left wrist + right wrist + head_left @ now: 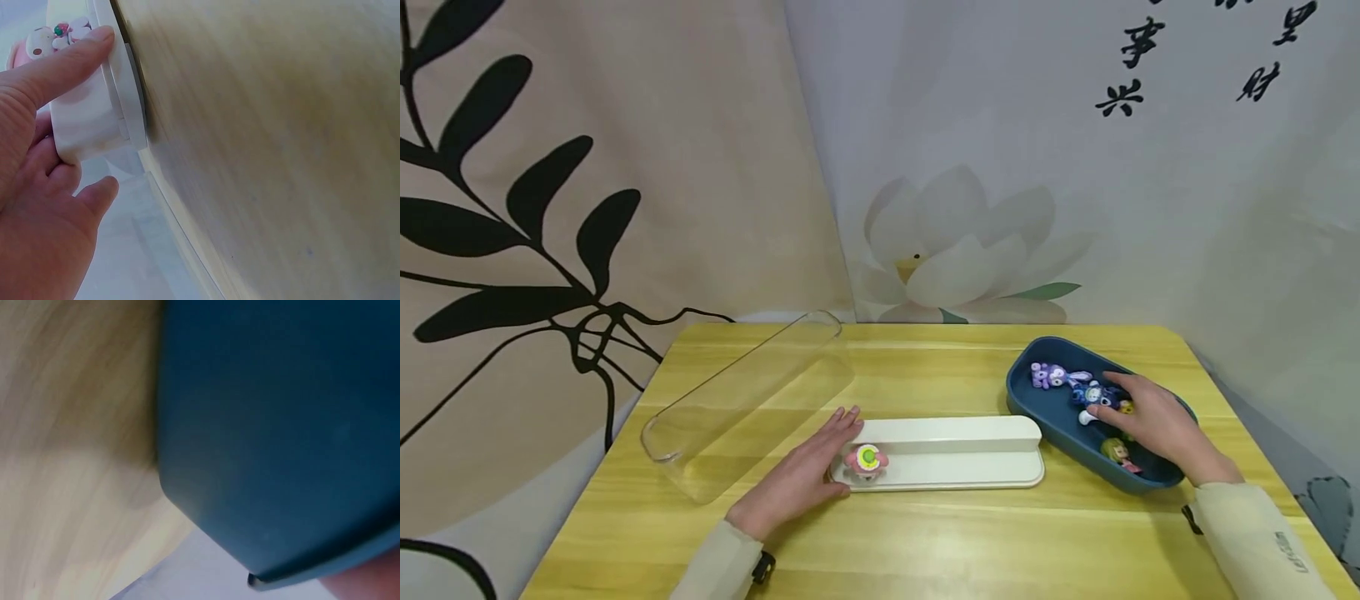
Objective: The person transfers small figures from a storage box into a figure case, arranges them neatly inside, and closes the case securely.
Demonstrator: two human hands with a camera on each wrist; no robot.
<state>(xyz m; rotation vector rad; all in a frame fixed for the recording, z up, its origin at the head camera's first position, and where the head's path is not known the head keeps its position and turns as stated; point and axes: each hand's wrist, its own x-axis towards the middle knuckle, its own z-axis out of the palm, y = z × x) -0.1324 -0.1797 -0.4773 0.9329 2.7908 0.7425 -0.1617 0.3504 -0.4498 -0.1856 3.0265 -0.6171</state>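
My left hand [808, 475] holds the left end of a white stepped stand [955, 467], its thumb [81, 62] on the front edge. A pink figurine [867, 460] with a yellow and green round top stands on the lower step near that hand. My right hand [1157, 421] reaches into a dark blue tray [1052, 429], thumb and forefinger around a dark blue figurine [1090, 395]; whether they pinch it is unclear. In the tray a purple figurine [1051, 375] lies at the far left, and a green-haired figurine [1118, 454] nearer. A yellow one [1126, 407] is partly hidden by the hand.
A clear plastic cover [745, 408] lies slantwise on the wooden table [925, 542], left of the stand. Behind the table hangs a printed cloth [955, 125]. The right wrist view is mostly filled by the tray's outer wall [269, 425].
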